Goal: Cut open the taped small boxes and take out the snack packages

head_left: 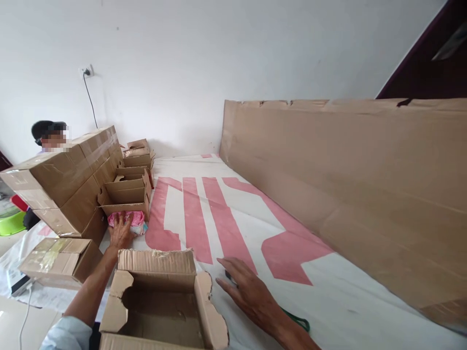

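Note:
My left hand (119, 232) reaches forward past an open, empty cardboard box (160, 301) and rests on a pink patterned packet (133, 221) lying in front of a row of small open boxes (127, 192). Its fingers lie spread over the packet. My right hand (245, 288) lies flat, fingers stretched out, on the white sheet with pink markings (226, 218), just right of the open box. A small dark object (229, 277) peeks out under its fingers. A green band (299, 320) lies by my right wrist.
Large taped cartons (62, 180) are stacked at the left, with a flat taped box (58, 260) in front of them. A tall cardboard sheet (346, 194) stands along the right. A person (49, 133) sits behind the cartons. A green tub (10, 221) is at far left.

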{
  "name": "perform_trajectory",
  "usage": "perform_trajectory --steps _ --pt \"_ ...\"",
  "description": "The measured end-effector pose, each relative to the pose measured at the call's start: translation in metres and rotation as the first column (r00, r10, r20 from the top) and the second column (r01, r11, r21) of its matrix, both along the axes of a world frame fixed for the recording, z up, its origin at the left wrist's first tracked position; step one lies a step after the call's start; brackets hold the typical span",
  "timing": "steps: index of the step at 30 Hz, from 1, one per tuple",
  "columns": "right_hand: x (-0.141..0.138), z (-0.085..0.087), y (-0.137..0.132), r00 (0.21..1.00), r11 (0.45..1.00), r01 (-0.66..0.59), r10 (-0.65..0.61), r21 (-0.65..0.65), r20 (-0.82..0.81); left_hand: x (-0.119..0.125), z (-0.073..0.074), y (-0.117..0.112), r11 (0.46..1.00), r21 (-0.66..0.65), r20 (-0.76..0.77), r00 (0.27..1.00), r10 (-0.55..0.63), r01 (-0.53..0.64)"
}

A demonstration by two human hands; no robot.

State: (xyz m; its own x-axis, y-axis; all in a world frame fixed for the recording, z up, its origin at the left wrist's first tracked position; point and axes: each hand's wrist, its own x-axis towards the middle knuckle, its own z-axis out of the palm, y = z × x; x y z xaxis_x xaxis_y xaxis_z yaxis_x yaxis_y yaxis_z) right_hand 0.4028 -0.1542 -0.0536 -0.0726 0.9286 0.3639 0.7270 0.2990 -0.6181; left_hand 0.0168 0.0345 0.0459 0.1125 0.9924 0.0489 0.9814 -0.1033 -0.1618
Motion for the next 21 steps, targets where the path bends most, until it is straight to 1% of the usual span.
perform_trajectory --steps 2,5,8,11,14,21 --pt "0.014 -0.011 -0.011 0.995 0.999 0.033 -0.035 0.018 0.099 0.004 -0.002 0.006 0.999 0.038 0.012 1.000 0.002 -0.002" --pt "0.032 -0.030 -0.024 0.976 0.995 0.089 -0.098 0.052 0.192 0.009 -0.001 0.013 0.998 0.069 0.016 1.000 0.010 -0.011" --pt "0.045 -0.050 -0.031 0.958 0.987 0.129 -0.149 0.093 0.244 0.012 -0.002 0.018 0.996 0.085 0.021 1.000 0.023 -0.024" --pt "0.051 -0.061 -0.034 0.945 0.978 0.174 -0.198 0.113 0.259 0.016 -0.003 0.022 0.996 0.089 0.037 0.999 0.024 -0.027" --pt "0.053 -0.063 -0.036 0.942 0.972 0.203 -0.226 0.116 0.247 0.018 -0.002 0.026 0.995 0.099 0.049 0.999 0.019 -0.024" --pt "0.058 -0.055 -0.045 0.959 0.978 0.187 -0.203 0.095 0.198 0.022 0.001 0.031 0.991 0.131 0.054 0.998 0.009 -0.016"
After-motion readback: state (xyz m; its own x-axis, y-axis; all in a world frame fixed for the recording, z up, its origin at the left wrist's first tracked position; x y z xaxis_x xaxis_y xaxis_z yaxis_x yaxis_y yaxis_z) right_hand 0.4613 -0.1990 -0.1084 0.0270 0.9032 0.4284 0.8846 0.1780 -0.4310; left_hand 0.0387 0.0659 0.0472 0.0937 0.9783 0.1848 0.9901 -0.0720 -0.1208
